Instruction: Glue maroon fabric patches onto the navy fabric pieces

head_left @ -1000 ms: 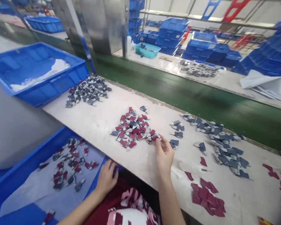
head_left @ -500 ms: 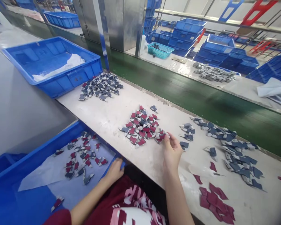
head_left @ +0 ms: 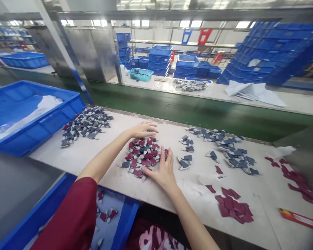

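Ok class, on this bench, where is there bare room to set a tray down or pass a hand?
Bare bench lies between the grey pile and left forearm, and between the maroon pieces and the far-right red scraps. Crowded: the red-and-grey pile by the left hand and right hand.

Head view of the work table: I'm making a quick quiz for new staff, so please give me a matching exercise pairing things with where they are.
Things:
1. Left hand
2. Right hand
3. Heap of dark red pieces
4. Teal basket

Places:
A. On the far bench
B. At the near side of the mixed red and grey pile
C. At the far side of the mixed red and grey pile
D. On the table, to the right of the right hand

Right pairs: 1-C, 2-B, 3-D, 4-A
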Motion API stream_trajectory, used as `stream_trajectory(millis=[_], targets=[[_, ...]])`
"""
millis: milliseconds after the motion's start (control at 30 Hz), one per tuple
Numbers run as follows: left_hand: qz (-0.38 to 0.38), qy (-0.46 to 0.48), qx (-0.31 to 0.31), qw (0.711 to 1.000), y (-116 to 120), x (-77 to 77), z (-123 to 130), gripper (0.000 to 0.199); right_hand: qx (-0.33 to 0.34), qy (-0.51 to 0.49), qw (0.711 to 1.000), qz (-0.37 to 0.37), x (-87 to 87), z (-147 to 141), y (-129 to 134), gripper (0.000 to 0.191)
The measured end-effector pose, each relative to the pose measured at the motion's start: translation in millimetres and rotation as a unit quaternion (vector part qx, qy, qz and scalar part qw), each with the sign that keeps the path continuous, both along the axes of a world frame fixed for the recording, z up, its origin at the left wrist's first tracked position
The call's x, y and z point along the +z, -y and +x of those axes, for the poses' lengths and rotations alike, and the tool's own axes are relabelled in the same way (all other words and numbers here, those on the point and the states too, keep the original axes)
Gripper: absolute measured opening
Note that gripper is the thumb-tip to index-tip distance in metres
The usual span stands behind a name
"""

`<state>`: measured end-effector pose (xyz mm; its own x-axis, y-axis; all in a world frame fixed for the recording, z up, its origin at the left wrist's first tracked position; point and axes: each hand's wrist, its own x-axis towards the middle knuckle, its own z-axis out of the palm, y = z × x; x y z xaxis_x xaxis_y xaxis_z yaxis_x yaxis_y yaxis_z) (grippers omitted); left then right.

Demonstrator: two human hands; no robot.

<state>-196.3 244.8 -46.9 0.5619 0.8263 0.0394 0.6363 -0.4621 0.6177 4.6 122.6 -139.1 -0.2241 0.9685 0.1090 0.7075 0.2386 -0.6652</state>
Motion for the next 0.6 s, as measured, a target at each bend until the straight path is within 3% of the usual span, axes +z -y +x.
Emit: stream_trajectory(millis=[33,100,200,267,333,467,600], targets=[[-0.015,-0.015,-0.019,1.000,-18,-8.9,0,0.041,0.004,0.014,1.000,-0.008,1.4,-2,-2,0.125],[-0.039,-0.027,-0.059,0.997,-32,-21.7,0,0.044,0.005,0.029,0.999,-0.022,4.5,-7,-3,0.123],[-0.051,-0.033,-0.094,0.994,-10,-27.3,-11,0.048,0.005,0.019,0.999,-0.032,10.2,-22,4,0.118],[-0.054,-0.026,-0.086,0.995,19,-24.4,-25,0.046,0.026,0.007,0.998,-0.049,15.2,-35,16,0.113],[-0.070,-0.007,-0.039,0.997,53,-19.2,-43,0.043,0.066,-0.001,0.995,-0.079,20.1,-47,34,0.110],[-0.112,-0.002,0.085,0.990,134,-13.8,-84,0.036,0.181,-0.033,0.975,-0.121,20.8,-67,81,0.106],[-0.097,-0.010,0.244,0.965,230,-27.2,-128,0.036,0.284,-0.117,0.941,-0.145,6.5,-92,128,0.096]])
